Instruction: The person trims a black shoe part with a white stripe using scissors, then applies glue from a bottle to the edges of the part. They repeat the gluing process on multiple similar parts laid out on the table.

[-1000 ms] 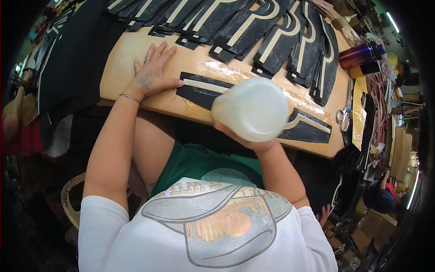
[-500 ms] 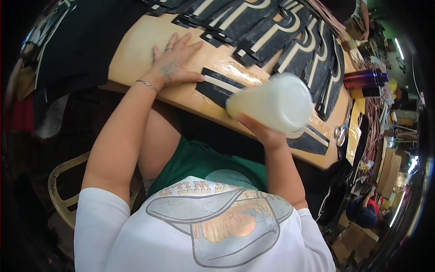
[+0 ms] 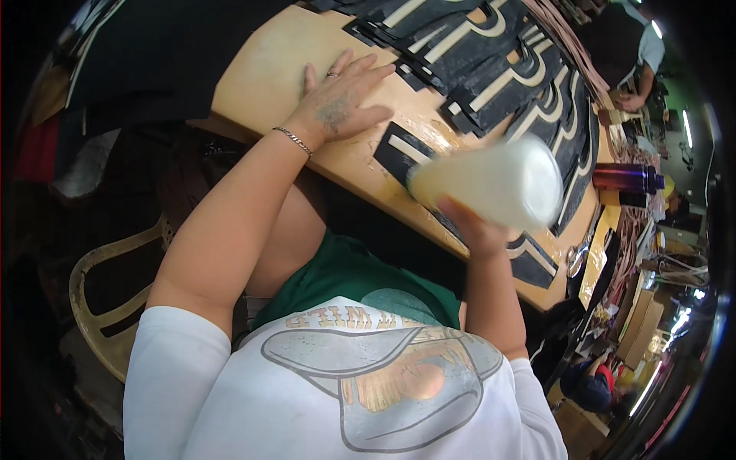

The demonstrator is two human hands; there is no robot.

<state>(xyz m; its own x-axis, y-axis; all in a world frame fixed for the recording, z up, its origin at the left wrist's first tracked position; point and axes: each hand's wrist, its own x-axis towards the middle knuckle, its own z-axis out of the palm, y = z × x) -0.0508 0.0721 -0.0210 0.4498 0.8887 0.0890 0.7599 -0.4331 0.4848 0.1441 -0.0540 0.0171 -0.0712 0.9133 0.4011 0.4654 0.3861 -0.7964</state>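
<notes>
My right hand [image 3: 468, 226] grips a white plastic bottle [image 3: 491, 184], held on its side above the near edge of the tan wooden board [image 3: 268, 69]. The bottle is blurred. Under it lies a black cut piece with a pale stripe [image 3: 402, 149] on the board. My left hand [image 3: 341, 100] rests flat on the bare board, fingers spread, just left of that piece, with a ring on one finger and a chain bracelet at the wrist. Several more black striped pieces [image 3: 491, 69] lie overlapped in a row along the far side of the board.
A purple metal flask [image 3: 625, 179] stands at the board's right end. Dark sheets [image 3: 146, 54] lie to the far left. A cream plastic chair [image 3: 100, 299] is under me at lower left. Other people [image 3: 632, 46] work at the upper right and lower right.
The view has tilted and the board has shifted up and left in it. My right hand has swung the bottle rightward and onto its side. My left hand stays flat on the board.
</notes>
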